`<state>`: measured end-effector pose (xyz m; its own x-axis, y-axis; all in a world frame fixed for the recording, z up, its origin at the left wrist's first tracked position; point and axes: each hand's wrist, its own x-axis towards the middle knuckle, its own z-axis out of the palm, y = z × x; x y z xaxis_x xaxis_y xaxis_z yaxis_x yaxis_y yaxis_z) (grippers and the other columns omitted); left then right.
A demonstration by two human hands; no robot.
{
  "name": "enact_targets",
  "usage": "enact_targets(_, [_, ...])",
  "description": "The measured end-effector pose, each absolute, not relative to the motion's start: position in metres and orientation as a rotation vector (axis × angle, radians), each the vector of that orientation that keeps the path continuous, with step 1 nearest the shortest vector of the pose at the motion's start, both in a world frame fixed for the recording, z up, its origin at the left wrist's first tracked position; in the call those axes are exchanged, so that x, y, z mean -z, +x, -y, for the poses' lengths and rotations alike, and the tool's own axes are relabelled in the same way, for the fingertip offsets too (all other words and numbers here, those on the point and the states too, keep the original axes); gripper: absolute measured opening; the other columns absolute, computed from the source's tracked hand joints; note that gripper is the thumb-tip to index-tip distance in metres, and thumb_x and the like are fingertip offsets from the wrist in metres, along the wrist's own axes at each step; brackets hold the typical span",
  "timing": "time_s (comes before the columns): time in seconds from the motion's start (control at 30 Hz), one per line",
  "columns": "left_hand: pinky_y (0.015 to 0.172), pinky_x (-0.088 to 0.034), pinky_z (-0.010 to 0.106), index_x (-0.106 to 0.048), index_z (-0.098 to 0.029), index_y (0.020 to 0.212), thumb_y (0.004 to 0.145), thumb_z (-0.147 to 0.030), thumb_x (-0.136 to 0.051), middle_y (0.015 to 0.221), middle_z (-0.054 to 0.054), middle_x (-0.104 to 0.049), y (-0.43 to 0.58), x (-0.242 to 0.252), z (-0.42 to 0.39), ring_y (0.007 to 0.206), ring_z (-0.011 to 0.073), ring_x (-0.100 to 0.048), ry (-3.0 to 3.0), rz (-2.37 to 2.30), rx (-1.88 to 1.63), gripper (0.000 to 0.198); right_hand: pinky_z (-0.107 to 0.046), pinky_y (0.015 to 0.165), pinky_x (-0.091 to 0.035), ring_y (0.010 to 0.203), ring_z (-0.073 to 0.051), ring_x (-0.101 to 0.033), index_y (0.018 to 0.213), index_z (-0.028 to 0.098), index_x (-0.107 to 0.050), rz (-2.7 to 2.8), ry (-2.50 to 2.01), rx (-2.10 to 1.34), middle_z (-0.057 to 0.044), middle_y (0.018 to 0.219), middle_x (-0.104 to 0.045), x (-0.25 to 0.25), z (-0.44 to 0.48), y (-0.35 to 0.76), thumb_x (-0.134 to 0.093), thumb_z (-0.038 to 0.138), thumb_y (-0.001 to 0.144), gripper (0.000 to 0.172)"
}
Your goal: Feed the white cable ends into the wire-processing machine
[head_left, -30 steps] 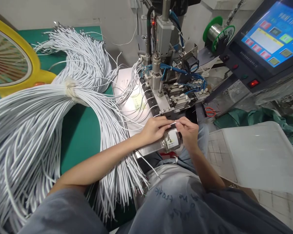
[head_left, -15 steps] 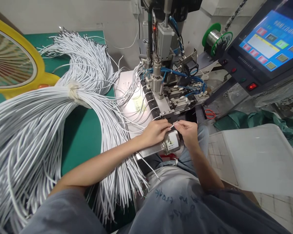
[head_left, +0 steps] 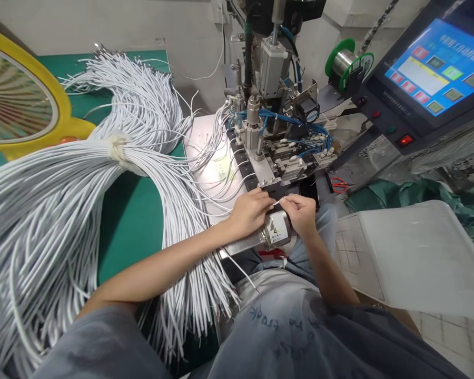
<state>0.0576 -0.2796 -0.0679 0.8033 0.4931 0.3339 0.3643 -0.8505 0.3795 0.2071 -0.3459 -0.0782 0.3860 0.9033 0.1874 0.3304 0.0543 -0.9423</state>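
Observation:
A thin white cable (head_left: pixel 276 202) runs between my two hands, near the front edge of the machine. My left hand (head_left: pixel 250 212) is closed round it, and a short length sticks out past the fingertips. My right hand (head_left: pixel 301 211) pinches its end between thumb and fingers. Just below my hands lies a cylinder with a white label (head_left: pixel 277 230). Behind them stands the machine (head_left: pixel 256 139), with several white cables leading into its left side. A large tied bundle of white cables (head_left: pixel 154 163) spreads beside my left arm.
A yellow fan (head_left: pixel 65 118) stands at the far left on the green mat (head_left: pixel 130 226). To the right are a lit control screen (head_left: pixel 438 68), a spool of silvery wire (head_left: pixel 344 62), red-handled scissors (head_left: pixel 339 184) and a whitish plastic bin (head_left: pixel 422 252).
My right hand has shifted slightly left, closer to my left hand. A part at the upper back of the machine has moved. The cable stays between my hands.

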Motion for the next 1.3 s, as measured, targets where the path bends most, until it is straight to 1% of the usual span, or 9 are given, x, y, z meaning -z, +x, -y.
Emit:
enact_targets(0.1, [0.062, -0.041, 0.024, -0.066, -0.015, 0.089, 0.089, -0.018, -0.049, 0.072, 0.002, -0.062, 0.059, 0.070, 0.281, 0.070, 0.0143, -0.054, 2.575, -0.618, -0.585, 0.018, -0.027, 0.051, -0.031, 0.051, -0.011, -0.035, 0.051, 0.018, -0.054, 1.091, -1.491, -0.596, 0.003, 0.049, -0.036, 0.083, 0.347, 0.202, -0.056, 0.030, 0.074, 0.026])
enact_targets(0.2, [0.061, -0.042, 0.023, -0.065, -0.013, 0.087, 0.090, -0.017, -0.046, 0.073, 0.003, -0.061, 0.060, 0.071, 0.279, 0.069, 0.0135, -0.057, 2.572, -0.566, -0.441, 0.019, -0.027, 0.054, -0.036, 0.053, -0.013, -0.043, 0.055, 0.018, -0.057, 1.097, -1.527, -0.665, 0.001, 0.052, -0.047, 0.092, 0.346, 0.206, -0.057, 0.032, 0.073, 0.023])
enact_targets(0.3, [0.060, -0.043, 0.024, -0.064, -0.012, 0.095, 0.092, -0.017, -0.041, 0.082, 0.006, -0.059, 0.060, 0.071, 0.276, 0.069, 0.0145, -0.059, 2.683, -0.633, -0.254, 0.024, -0.030, 0.062, -0.043, 0.063, -0.017, -0.055, 0.064, 0.018, -0.063, 1.090, -1.527, -0.798, -0.003, 0.063, -0.061, 0.106, 0.341, 0.216, -0.056, 0.034, 0.072, 0.019])
enact_targets(0.37, [0.057, -0.042, 0.026, -0.063, -0.011, 0.100, 0.090, -0.013, -0.038, 0.088, 0.008, -0.058, 0.060, 0.070, 0.276, 0.065, 0.0150, -0.059, 2.785, -0.725, -0.123, 0.026, -0.031, 0.067, -0.046, 0.069, -0.018, -0.058, 0.070, 0.018, -0.064, 1.056, -1.508, -0.867, -0.004, 0.070, -0.065, 0.115, 0.337, 0.221, -0.056, 0.034, 0.070, 0.018])
enact_targets(0.47, [0.053, -0.041, 0.027, -0.061, -0.010, 0.104, 0.086, -0.006, -0.037, 0.089, 0.009, -0.056, 0.060, 0.068, 0.277, 0.061, 0.0157, -0.058, 2.897, -0.798, 0.024, 0.030, -0.030, 0.064, -0.046, 0.065, -0.016, -0.057, 0.072, 0.018, -0.063, 1.008, -1.492, -0.955, -0.003, 0.068, -0.064, 0.123, 0.331, 0.223, -0.057, 0.035, 0.067, 0.018])
enact_targets(0.6, [0.052, -0.042, 0.027, -0.059, -0.011, 0.109, 0.085, -0.006, -0.037, 0.086, 0.008, -0.055, 0.061, 0.067, 0.278, 0.059, 0.0157, -0.058, 2.908, -0.795, 0.106, 0.033, -0.026, 0.054, -0.043, 0.054, -0.012, -0.049, 0.069, 0.018, -0.059, 0.971, -1.488, -1.042, 0.001, 0.059, -0.057, 0.127, 0.326, 0.224, -0.060, 0.038, 0.065, 0.020])
enact_targets(0.8, [0.059, -0.046, 0.027, -0.051, -0.014, 0.125, 0.084, -0.003, -0.036, 0.092, 0.008, -0.055, 0.060, 0.065, 0.275, 0.064, 0.0152, -0.060, 2.917, -0.722, 0.082, 0.045, -0.025, 0.053, -0.042, 0.053, -0.012, -0.049, 0.067, 0.018, -0.057, 1.014, -1.482, -1.047, 0.001, 0.059, -0.055, 0.131, 0.322, 0.227, -0.062, 0.041, 0.066, 0.023])
enact_targets(1.07, [0.057, -0.046, 0.027, -0.053, -0.017, 0.124, 0.086, -0.006, -0.037, 0.096, 0.008, -0.054, 0.058, 0.068, 0.271, 0.063, 0.0143, -0.060, 2.964, -0.664, 0.048, 0.042, -0.024, 0.051, -0.041, 0.050, -0.010, -0.049, 0.063, 0.017, -0.059, 1.024, -1.483, -1.091, 0.002, 0.055, -0.054, 0.129, 0.321, 0.231, -0.061, 0.033, 0.065, 0.016])
enact_targets(1.3, [0.056, -0.045, 0.026, -0.053, -0.016, 0.123, 0.086, -0.006, -0.037, 0.095, 0.008, -0.054, 0.058, 0.071, 0.270, 0.063, 0.0133, -0.059, 2.991, -0.642, 0.037, 0.041, -0.026, 0.058, -0.046, 0.062, -0.015, -0.058, 0.059, 0.016, -0.065, 1.142, -1.474, -0.929, -0.002, 0.064, -0.065, 0.126, 0.322, 0.235, -0.063, 0.027, 0.064, 0.012])
